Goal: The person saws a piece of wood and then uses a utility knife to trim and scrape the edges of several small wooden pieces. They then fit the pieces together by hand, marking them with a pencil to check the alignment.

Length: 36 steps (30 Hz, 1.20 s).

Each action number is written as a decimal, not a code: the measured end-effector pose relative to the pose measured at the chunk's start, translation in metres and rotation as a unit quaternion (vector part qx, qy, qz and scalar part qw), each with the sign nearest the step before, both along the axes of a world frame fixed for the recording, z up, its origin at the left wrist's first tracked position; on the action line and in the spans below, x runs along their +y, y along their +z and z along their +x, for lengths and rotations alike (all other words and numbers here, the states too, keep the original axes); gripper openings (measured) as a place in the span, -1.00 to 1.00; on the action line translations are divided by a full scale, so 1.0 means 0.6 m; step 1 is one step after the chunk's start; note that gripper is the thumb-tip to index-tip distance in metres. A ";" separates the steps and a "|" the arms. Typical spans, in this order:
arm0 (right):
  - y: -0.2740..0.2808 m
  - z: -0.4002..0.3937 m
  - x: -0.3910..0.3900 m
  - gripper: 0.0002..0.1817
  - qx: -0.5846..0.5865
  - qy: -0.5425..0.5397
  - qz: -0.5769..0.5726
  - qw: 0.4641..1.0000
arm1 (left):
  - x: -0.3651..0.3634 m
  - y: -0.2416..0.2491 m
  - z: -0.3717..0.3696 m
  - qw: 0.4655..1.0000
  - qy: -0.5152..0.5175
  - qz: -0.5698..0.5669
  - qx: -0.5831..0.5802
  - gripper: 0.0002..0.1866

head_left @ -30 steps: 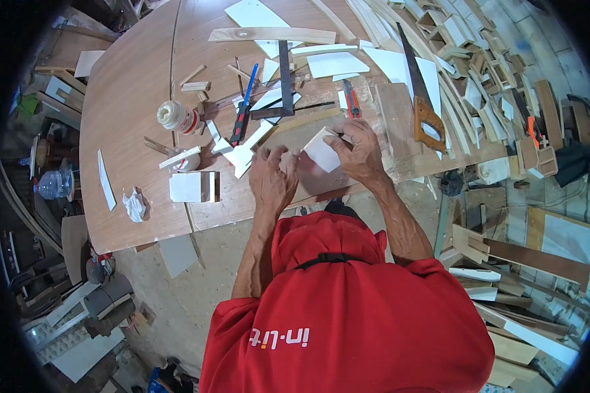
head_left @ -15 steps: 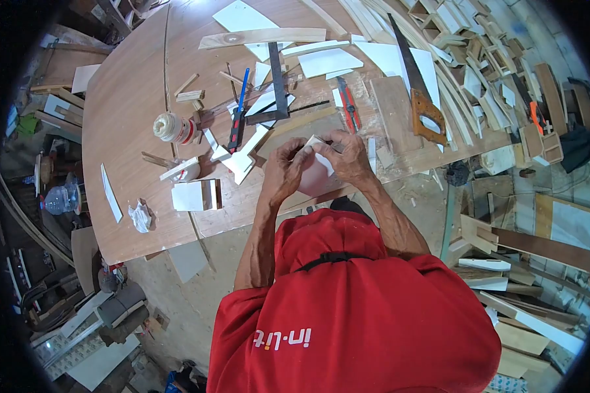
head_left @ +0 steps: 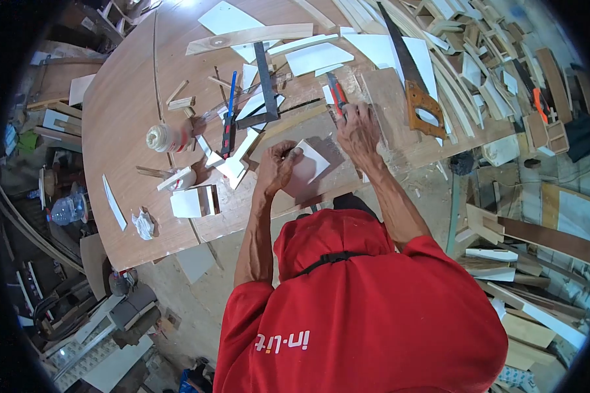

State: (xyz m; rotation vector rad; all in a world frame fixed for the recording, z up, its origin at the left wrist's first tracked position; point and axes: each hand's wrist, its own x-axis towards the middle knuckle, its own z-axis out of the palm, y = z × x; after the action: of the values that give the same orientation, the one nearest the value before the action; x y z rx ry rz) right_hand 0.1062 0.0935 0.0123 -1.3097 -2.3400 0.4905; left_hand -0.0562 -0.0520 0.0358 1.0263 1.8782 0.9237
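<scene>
My left hand (head_left: 278, 167) pinches the edge of a thin, white, roughly square piece (head_left: 311, 162) with a pale face, held low over the front of the table. The right hand (head_left: 358, 131) lies on the lower end of a red utility knife (head_left: 336, 92), its fingers bent around the handle and partly hiding it. Left of the knife is a dark metal try square (head_left: 266, 85). A blue-and-black pen-like tool (head_left: 230, 118) rests beside the square, near white cut pieces (head_left: 233, 167).
A handsaw (head_left: 423, 108) lies at the right on the wooden table (head_left: 121, 98). A glue-like bottle (head_left: 167, 139), a white block (head_left: 189, 202) and crumpled tissue (head_left: 142, 224) sit at the left. Wood strips and offcuts (head_left: 485, 72) crowd the far right.
My right hand has let go of the white piece and moved right and forward onto the utility knife. The left hand keeps the piece, now lower and flatter. The view has shifted slightly.
</scene>
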 end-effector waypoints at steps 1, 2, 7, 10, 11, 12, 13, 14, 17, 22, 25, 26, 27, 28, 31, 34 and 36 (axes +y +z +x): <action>-0.006 -0.005 0.008 -0.72 -0.030 -0.010 -0.038 0.999 | 0.002 -0.009 -0.002 1.000 -0.002 0.006 -0.021 -0.73; -0.011 -0.007 0.013 -0.72 -0.028 -0.014 -0.041 0.999 | 0.004 -0.017 -0.005 0.999 -0.004 0.014 -0.043 -0.73; -0.048 -0.010 0.033 -0.65 -0.047 -0.013 -0.092 0.995 | 0.014 -0.014 -0.001 0.999 -0.006 0.005 -0.038 -0.72; -0.038 -0.023 0.042 -0.63 -0.067 -0.067 -0.175 0.980 | 0.017 -0.018 -0.002 1.000 -0.015 0.006 0.009 -0.72; -0.033 -0.027 0.049 -0.63 -0.067 -0.068 -0.176 0.980 | 0.020 -0.021 -0.004 0.999 -0.027 0.011 0.020 -0.72; -0.030 -0.029 0.057 -0.61 -0.097 -0.040 -0.209 0.972 | 0.023 -0.019 -0.002 0.999 -0.028 0.010 0.021 -0.72; -0.028 -0.030 0.061 -0.60 -0.126 -0.011 -0.240 0.962 | 0.025 -0.017 0.000 0.999 -0.026 0.013 0.021 -0.72; -0.026 -0.030 0.060 -0.60 -0.126 -0.012 -0.241 0.962 | 0.028 -0.016 0.001 0.999 -0.024 0.017 0.021 -0.72; -0.013 -0.025 0.051 -0.59 -0.098 -0.035 -0.249 0.963 | 0.031 -0.040 -0.008 0.998 -0.035 0.030 0.051 -0.72; -0.008 0.046 0.011 -0.62 0.111 0.011 -0.339 0.934 | 0.041 -0.049 -0.022 0.995 -0.081 -0.030 0.056 -0.75; -0.006 0.091 -0.052 -0.65 0.106 0.067 -0.250 0.960 | 0.052 -0.041 -0.023 0.991 -0.098 -0.058 0.069 -0.77; -0.001 0.097 -0.072 -0.65 0.107 0.064 -0.252 0.960 | 0.055 -0.040 -0.025 0.989 -0.105 -0.075 0.067 -0.77; 0.009 0.100 -0.090 -0.70 0.119 0.045 -0.279 0.952 | 0.059 -0.041 -0.026 0.989 -0.109 -0.077 0.067 -0.77; 0.016 0.102 -0.104 -0.75 0.130 0.027 -0.307 0.942 | 0.060 -0.043 -0.026 0.988 -0.099 -0.098 0.060 -0.77; 0.017 0.101 -0.125 -0.71 0.071 -0.001 -0.342 0.937 | 0.067 -0.035 -0.022 0.986 -0.084 -0.132 0.054 -0.75; 0.014 0.106 -0.132 -0.72 0.065 0.019 -0.363 0.929 | 0.074 -0.022 -0.017 0.984 -0.076 -0.151 0.055 -0.74; 0.010 0.112 -0.139 -0.73 0.095 0.026 -0.342 0.934 | 0.076 -0.022 -0.019 0.982 -0.077 -0.161 0.058 -0.74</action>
State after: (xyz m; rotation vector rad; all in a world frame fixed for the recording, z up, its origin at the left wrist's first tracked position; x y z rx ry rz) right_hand 0.1732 0.0101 0.0186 -1.3869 -2.1107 1.4785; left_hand -0.0676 -0.0064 0.0225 1.0251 1.9333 0.4601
